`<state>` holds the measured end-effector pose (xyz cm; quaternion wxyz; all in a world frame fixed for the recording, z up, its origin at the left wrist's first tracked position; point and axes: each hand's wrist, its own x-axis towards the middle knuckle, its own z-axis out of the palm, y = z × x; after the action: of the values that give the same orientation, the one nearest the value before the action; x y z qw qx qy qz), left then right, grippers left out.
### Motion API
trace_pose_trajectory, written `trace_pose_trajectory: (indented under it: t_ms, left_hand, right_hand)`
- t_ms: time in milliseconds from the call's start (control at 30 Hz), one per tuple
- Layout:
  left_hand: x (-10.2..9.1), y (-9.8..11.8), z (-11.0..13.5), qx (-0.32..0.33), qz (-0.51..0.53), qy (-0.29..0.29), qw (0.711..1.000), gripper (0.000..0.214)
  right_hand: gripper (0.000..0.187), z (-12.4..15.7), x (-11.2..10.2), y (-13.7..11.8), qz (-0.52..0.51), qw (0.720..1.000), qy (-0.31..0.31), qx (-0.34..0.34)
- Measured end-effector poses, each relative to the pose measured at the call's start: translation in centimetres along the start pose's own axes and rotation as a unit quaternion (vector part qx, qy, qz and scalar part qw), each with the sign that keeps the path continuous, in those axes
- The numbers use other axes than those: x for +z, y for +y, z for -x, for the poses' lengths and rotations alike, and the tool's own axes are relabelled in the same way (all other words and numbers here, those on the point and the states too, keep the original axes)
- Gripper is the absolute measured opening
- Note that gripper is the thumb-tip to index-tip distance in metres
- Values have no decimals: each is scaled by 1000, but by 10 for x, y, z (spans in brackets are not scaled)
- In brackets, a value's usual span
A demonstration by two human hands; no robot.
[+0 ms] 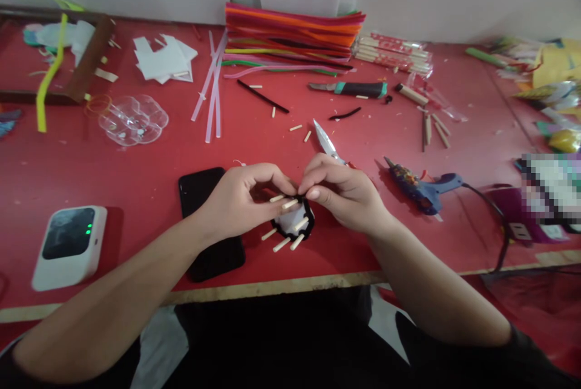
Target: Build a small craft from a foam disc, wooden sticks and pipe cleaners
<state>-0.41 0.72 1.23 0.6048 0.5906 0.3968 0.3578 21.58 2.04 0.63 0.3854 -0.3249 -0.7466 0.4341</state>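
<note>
A small craft piece [293,221], white in the middle with a black fuzzy rim and several short wooden sticks poking out, is held just above the red table [136,159] near its front edge. My left hand [240,198] pinches its upper left side, fingers closed on it. My right hand [342,192] pinches the top of the same piece, thumb and fingertips meeting my left fingers. A black phone [206,225] lies under my left wrist. Scissors [329,144] lie just behind my right hand, blades pointing away.
A blue glue gun [424,186] with its cord lies right of my right hand. A white device with a green light [68,247] sits front left. Further back are clear glue sticks [213,89], stacked coloured felt sheets [293,35], a craft knife [351,88], a clear plastic tray [134,120] and loose stick pieces.
</note>
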Motion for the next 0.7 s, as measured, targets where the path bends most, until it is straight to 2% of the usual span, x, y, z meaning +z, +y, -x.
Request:
trace_pose_trajectory:
  t_ms: [100, 400, 500, 600, 700]
  left_hand:
    - [1, -4, 0, 6, -28, -1, 1000, 13]
    - [-1, -4, 0, 32, -80, 13, 996, 13]
    - [-1, -6, -2, 22, -83, 32, 996, 15]
    - [-2, -12, -6, -3, -38, 68, 997, 20]
    - [-3, -14, -8, 2, -8, 106, 994, 23]
  right_hand:
    - [24, 0, 1, -2, 15, 1000, -3, 26]
    - [23, -1, 5, -1, 43, 999, 16, 21]
    - [20, 3, -2, -12, 114, 992, 46, 20]
    - [14, 17, -30, -28, 260, 959, 102, 44]
    - [8, 45, -83, -29, 419, 890, 151, 104]
